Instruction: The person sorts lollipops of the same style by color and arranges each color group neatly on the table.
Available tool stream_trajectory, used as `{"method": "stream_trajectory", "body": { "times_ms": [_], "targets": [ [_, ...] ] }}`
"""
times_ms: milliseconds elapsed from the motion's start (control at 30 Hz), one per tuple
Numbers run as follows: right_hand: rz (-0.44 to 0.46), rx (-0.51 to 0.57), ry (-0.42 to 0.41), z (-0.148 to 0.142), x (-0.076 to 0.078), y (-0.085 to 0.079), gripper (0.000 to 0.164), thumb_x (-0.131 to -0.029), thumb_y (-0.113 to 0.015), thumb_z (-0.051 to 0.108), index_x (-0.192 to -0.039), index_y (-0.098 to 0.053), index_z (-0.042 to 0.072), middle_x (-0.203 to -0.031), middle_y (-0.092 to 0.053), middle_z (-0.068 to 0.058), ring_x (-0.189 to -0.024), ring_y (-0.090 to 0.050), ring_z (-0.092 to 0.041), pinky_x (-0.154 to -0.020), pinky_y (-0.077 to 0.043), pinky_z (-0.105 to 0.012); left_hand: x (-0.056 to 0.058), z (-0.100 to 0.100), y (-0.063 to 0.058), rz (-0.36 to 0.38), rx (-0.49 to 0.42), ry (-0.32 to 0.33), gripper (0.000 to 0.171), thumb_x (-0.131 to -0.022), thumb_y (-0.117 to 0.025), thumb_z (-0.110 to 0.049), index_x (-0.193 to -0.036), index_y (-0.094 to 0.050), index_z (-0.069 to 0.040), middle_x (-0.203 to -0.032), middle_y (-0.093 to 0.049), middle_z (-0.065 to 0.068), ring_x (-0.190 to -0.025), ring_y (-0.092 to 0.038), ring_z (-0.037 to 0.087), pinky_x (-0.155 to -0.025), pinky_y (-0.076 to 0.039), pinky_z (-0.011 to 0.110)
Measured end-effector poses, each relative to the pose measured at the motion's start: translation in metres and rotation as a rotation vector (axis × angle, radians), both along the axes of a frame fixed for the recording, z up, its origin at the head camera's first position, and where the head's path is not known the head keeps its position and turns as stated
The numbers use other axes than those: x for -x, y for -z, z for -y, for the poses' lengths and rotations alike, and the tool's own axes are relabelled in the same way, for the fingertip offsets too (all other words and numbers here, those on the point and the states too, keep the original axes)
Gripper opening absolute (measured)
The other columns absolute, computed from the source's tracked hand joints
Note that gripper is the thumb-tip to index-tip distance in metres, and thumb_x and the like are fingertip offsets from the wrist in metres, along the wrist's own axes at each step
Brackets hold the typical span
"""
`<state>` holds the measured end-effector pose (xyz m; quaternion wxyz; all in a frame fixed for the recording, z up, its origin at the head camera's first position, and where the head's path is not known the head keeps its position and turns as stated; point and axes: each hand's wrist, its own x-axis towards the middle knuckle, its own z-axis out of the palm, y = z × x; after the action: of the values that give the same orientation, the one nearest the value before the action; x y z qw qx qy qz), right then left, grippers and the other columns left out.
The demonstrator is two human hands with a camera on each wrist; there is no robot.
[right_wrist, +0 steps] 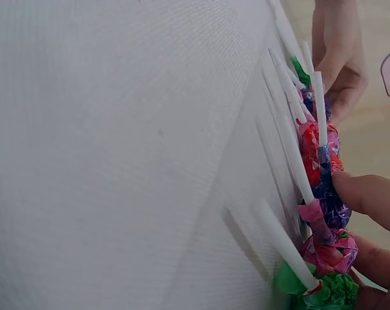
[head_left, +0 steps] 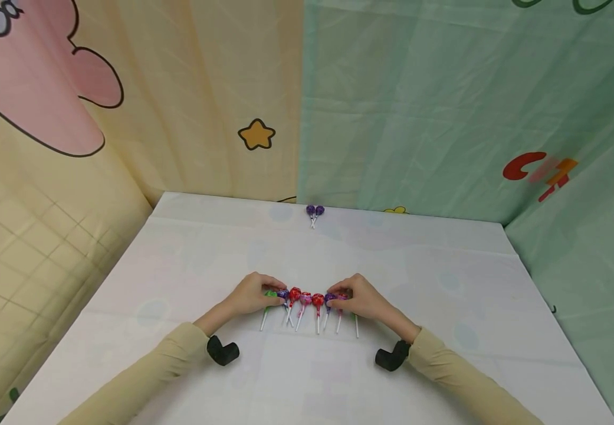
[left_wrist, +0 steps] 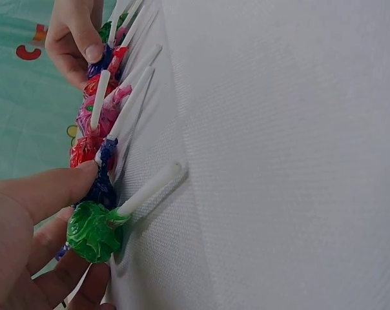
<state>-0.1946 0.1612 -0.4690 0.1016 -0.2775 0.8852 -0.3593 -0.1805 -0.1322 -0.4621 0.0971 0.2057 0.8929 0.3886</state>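
Several wrapped lollipops lie side by side on the white table, heads away from me and white sticks toward me. My left hand (head_left: pixel 253 293) holds a purple lollipop (left_wrist: pixel 102 187) near the row's left end, thumb on its wrapper and fingers behind. A green lollipop (left_wrist: pixel 95 232) sits beside it, at that hand's fingers. With thumb and fingers, my right hand (head_left: pixel 362 297) pinches another purple lollipop (right_wrist: pixel 330 197). Pink (right_wrist: pixel 330 252) and green (right_wrist: pixel 334 294) ones lie under and beside that hand. Between the hands are a red lollipop (head_left: pixel 295 293), a pink one (head_left: pixel 305 299) and another red one (head_left: pixel 318 300).
Two purple lollipops (head_left: pixel 315 211) with crossed sticks lie at the far edge of the table (head_left: pixel 418 260). Black wrist mounts (head_left: pixel 223 350) stick out below both sleeves. Printed curtains (head_left: pixel 434 106) hang right behind the table and along its sides.
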Motion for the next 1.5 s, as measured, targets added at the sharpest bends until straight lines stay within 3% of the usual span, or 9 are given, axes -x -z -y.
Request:
{"method": "stream_trajectory", "body": {
  "times_ms": [133, 300, 800, 1033, 1233, 1500],
  "targets": [
    [0.003, 0.015, -0.025, -0.001, 0.003, 0.001, 0.024, -0.083, -0.076, 0.027, -0.100, -0.075, 0.011, -0.078, -0.069, 0.005, -0.059, -0.039, -0.004, -0.054, -0.029, -0.017, 0.001, 0.000, 0.000, 0.012, -0.006, -0.002, 0.029, -0.082, -0.076, -0.021, -0.108, -0.072, -0.008, -0.105, -0.073, 0.005, -0.106, -0.063, 0.024, -0.094, -0.047, 0.045],
    [0.010, 0.029, -0.040, 0.001, 0.003, 0.002, 0.024, -0.082, -0.076, 0.026, -0.101, -0.074, 0.010, -0.081, -0.071, 0.002, -0.057, -0.037, -0.002, -0.053, -0.029, -0.017, 0.002, 0.001, 0.001, 0.022, -0.012, -0.005, 0.029, -0.082, -0.076, -0.022, -0.107, -0.073, -0.009, -0.105, -0.073, 0.005, -0.105, -0.064, 0.024, -0.095, -0.047, 0.045],
    [0.022, 0.000, 0.026, 0.002, 0.000, -0.002, 0.027, -0.080, -0.077, 0.031, -0.100, -0.074, 0.013, -0.083, -0.067, 0.005, -0.077, -0.047, -0.010, -0.066, -0.040, -0.021, 0.003, 0.002, 0.001, 0.023, -0.026, -0.050, 0.029, -0.080, -0.078, -0.025, -0.106, -0.074, -0.012, -0.104, -0.074, 0.003, -0.094, -0.065, 0.016, -0.083, -0.050, 0.034],
    [0.057, 0.006, 0.062, 0.002, -0.002, -0.004, 0.029, -0.080, -0.077, 0.032, -0.102, -0.073, 0.012, -0.087, -0.066, 0.003, -0.078, -0.050, -0.011, -0.066, -0.042, -0.021, 0.001, 0.001, -0.003, 0.017, -0.041, -0.062, 0.031, -0.080, -0.078, -0.024, -0.106, -0.073, -0.009, -0.099, -0.074, 0.003, -0.091, -0.066, 0.015, -0.082, -0.051, 0.036],
    [0.066, 0.012, 0.100, 0.001, -0.002, -0.005, 0.029, -0.081, -0.077, 0.032, -0.103, -0.073, 0.014, -0.092, -0.067, 0.002, -0.082, -0.053, -0.010, -0.069, -0.043, -0.022, 0.002, 0.003, -0.008, 0.021, -0.037, -0.079, 0.030, -0.079, -0.078, -0.021, -0.106, -0.074, -0.009, -0.100, -0.074, 0.004, -0.089, -0.065, 0.014, -0.078, -0.050, 0.030],
    [0.072, 0.016, 0.137, -0.002, -0.001, -0.007, 0.029, -0.081, -0.076, 0.032, -0.104, -0.073, 0.016, -0.094, -0.067, 0.002, -0.091, -0.054, -0.016, -0.077, -0.041, -0.030, 0.005, 0.006, -0.014, 0.020, -0.027, -0.086, 0.030, -0.078, -0.079, -0.022, -0.105, -0.074, -0.011, -0.104, -0.073, 0.004, -0.094, -0.063, 0.017, -0.079, -0.049, 0.031]
  ]
}}
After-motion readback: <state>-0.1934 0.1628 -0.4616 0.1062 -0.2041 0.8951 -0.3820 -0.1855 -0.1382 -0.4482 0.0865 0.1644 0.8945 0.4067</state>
